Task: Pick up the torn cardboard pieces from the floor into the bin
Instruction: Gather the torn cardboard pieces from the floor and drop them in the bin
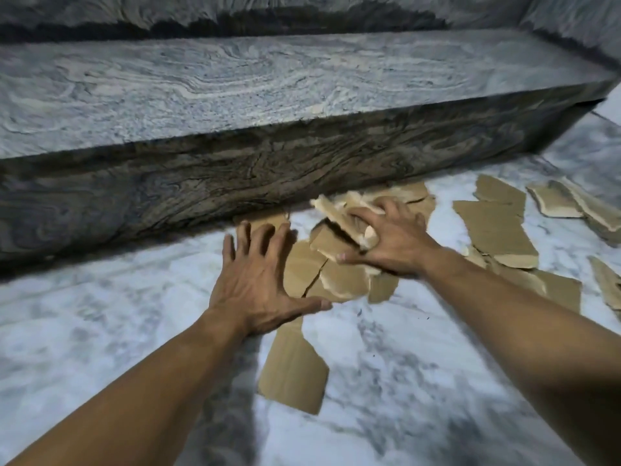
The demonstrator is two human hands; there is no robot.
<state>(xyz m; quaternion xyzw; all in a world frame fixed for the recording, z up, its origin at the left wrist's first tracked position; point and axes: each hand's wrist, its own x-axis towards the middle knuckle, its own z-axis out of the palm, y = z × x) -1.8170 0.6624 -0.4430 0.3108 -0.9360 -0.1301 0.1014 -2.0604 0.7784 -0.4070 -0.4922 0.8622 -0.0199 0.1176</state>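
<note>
Several plain brown cardboard pieces (496, 230)

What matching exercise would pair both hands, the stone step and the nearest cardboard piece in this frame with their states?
Things: 1 left hand; 2 right hand; 3 nearest cardboard piece; 4 stone step.
States: A grips a bundle of torn pieces; B lies flat, untouched; C open, holding nothing; D rises behind the pieces.
Pairs: 1-C; 2-A; 3-B; 4-D.
</note>
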